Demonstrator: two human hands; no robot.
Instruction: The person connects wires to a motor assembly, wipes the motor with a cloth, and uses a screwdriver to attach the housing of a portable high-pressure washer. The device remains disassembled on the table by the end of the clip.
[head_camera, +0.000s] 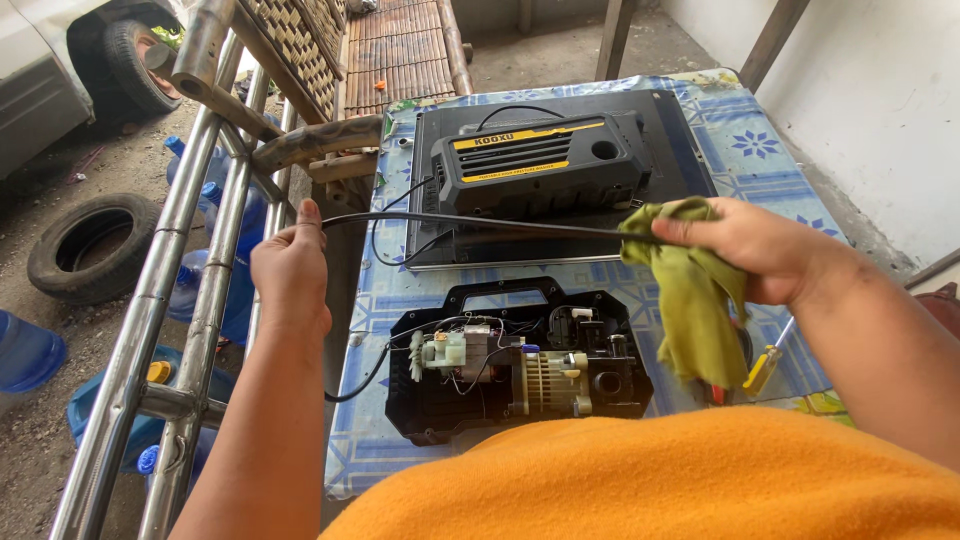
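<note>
Hands stretch a thin black cable (480, 224): left hand (291, 268) pinches it, right hand (745, 245) grips it through a crumpled green cloth (690, 300); below, an open black casing (520, 360) holds a motor.

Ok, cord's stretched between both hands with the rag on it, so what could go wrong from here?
The black cord runs taut from the left hand to the green rag in the right hand, and seems to lead down into the opened machine. A hard pull might strain its exposed wiring or drag the unit toward the table edge. The hanging rag could also brush the yellow-handled screwdriver off the table.
</note>
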